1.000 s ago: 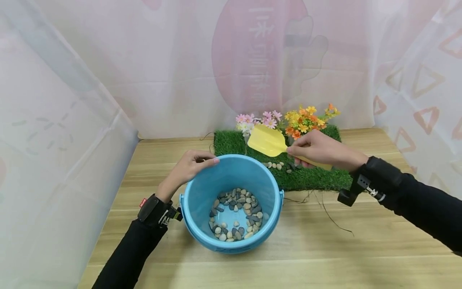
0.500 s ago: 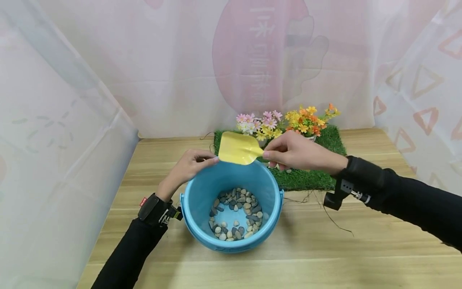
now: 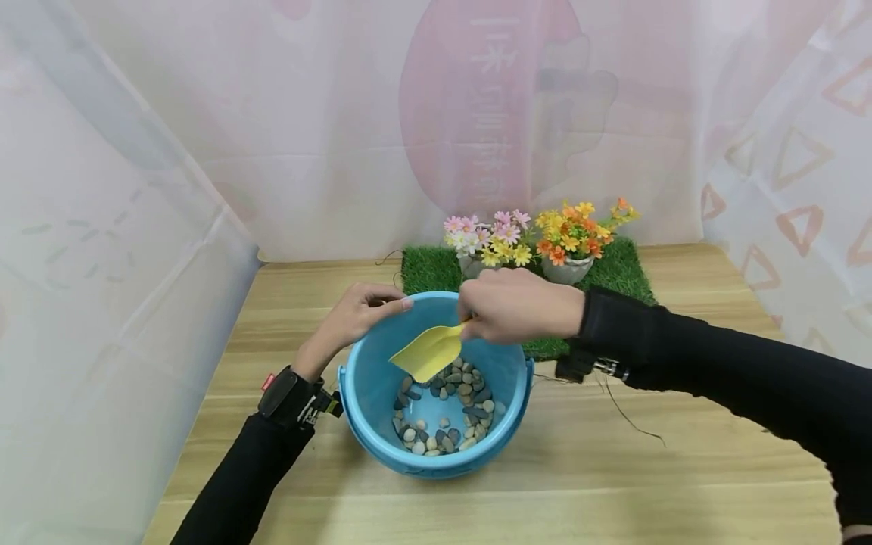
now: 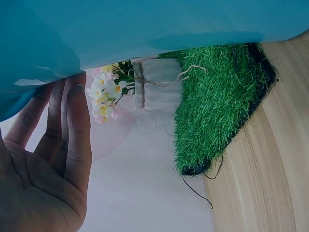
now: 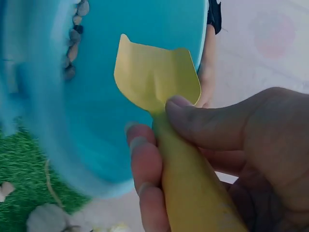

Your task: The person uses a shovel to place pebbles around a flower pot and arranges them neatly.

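Observation:
A blue bucket (image 3: 500, 431) stands on the wooden table with grey and cream pebbles (image 3: 477, 401) spread round its floor. My left hand (image 3: 354, 318) grips the bucket's far left rim, thumb on the rim and fingers against the outer wall, as the left wrist view shows. My right hand (image 3: 511, 306) holds a yellow toy shovel (image 3: 431, 352) by its handle over the bucket. The blade points down and left inside the opening, above the pebbles, and hides some of them. In the right wrist view the shovel's blade (image 5: 154, 72) carries nothing, with the thumb lying along the handle.
Behind the bucket lies a green turf mat (image 3: 623, 269) bearing two potted flower bunches, one pink and white with yellow (image 3: 487, 238), one orange and yellow (image 3: 575, 231). Loose dark threads (image 3: 630, 420) trail over the table (image 3: 647, 484). Printed curtains (image 3: 320, 136) enclose the back and sides.
My right hand has moved left and toward me, taking the shovel from above the turf mat into the bucket's opening, blade now tipped down. My left hand stays on the rim.

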Action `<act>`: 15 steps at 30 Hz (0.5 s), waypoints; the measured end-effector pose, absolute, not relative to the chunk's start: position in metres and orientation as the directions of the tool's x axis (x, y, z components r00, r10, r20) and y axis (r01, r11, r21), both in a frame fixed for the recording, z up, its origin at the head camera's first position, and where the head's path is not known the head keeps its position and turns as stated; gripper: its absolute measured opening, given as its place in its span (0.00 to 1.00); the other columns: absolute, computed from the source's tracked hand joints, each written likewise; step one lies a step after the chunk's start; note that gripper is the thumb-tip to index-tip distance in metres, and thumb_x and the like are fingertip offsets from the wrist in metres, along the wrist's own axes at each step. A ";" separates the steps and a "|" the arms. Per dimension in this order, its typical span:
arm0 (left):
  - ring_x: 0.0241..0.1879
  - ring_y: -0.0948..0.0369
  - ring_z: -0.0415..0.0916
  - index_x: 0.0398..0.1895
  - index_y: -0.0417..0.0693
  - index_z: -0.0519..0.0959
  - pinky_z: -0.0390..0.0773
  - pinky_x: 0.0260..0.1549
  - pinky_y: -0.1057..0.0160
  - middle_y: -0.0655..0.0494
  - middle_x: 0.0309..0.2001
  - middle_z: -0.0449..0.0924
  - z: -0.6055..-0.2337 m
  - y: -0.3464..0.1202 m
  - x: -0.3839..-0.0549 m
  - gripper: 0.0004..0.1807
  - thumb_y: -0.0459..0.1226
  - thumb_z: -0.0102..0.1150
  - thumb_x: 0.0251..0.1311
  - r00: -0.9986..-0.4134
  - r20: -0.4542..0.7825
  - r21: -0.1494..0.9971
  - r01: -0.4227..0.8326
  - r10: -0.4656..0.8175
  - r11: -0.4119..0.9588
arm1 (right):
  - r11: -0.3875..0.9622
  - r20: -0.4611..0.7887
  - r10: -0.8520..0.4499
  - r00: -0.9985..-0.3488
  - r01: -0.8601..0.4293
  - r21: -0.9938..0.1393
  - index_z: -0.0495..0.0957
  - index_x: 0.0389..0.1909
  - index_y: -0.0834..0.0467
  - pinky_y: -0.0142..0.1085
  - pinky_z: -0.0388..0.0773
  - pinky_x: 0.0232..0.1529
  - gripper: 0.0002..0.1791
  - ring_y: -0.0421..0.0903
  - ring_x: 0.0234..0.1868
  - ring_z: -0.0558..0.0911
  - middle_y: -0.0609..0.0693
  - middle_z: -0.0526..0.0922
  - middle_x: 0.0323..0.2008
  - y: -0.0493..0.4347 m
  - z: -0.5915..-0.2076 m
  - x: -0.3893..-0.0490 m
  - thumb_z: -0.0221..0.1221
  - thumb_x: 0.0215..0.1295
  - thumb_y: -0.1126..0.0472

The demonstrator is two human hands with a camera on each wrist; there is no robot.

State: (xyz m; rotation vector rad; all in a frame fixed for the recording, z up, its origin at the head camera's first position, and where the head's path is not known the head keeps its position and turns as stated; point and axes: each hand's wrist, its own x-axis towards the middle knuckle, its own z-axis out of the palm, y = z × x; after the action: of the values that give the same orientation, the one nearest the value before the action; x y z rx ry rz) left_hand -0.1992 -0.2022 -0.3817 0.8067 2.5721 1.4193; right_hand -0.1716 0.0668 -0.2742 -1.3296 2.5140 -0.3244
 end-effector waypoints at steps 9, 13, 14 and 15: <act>0.30 0.62 0.78 0.39 0.54 0.82 0.79 0.31 0.59 0.60 0.33 0.81 -0.384 -0.202 -0.199 0.10 0.46 0.55 0.63 -0.852 0.191 0.798 0.424 0.487 0.429 | 0.592 -0.300 -0.793 -0.530 -0.786 -0.176 0.75 0.28 0.49 0.32 0.68 0.22 0.07 0.39 0.20 0.71 0.41 0.72 0.21 0.026 -0.294 -0.173 0.62 0.59 0.52; 0.30 0.62 0.78 0.40 0.52 0.82 0.79 0.31 0.58 0.59 0.34 0.81 -0.385 -0.202 -0.200 0.10 0.43 0.55 0.63 -0.844 0.205 0.797 0.438 0.495 0.417 | 0.620 -0.370 -0.759 -0.535 -0.767 -0.162 0.76 0.39 0.53 0.32 0.69 0.25 0.11 0.39 0.23 0.73 0.43 0.75 0.26 0.017 -0.305 -0.175 0.61 0.60 0.52; 0.30 0.62 0.78 0.39 0.51 0.82 0.79 0.31 0.58 0.58 0.34 0.81 -0.385 -0.202 -0.200 0.09 0.43 0.55 0.63 -0.843 0.207 0.797 0.440 0.496 0.414 | 0.625 -0.382 -0.752 -0.537 -0.764 -0.157 0.76 0.41 0.53 0.32 0.68 0.24 0.12 0.39 0.23 0.73 0.44 0.75 0.26 0.015 -0.307 -0.175 0.61 0.60 0.52; 0.30 0.62 0.78 0.40 0.51 0.82 0.79 0.31 0.58 0.58 0.34 0.81 -0.385 -0.202 -0.200 0.09 0.43 0.55 0.63 -0.842 0.208 0.799 0.440 0.498 0.410 | 0.630 -0.392 -0.746 -0.539 -0.762 -0.150 0.75 0.43 0.54 0.33 0.68 0.24 0.13 0.40 0.24 0.73 0.45 0.75 0.26 0.013 -0.308 -0.176 0.61 0.61 0.53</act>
State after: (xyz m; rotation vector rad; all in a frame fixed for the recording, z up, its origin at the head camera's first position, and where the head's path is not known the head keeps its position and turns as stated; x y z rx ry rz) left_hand -0.2002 -0.2019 -0.3853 0.8609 2.5847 1.4357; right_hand -0.1760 0.0133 -0.3084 -1.1929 2.4329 0.0535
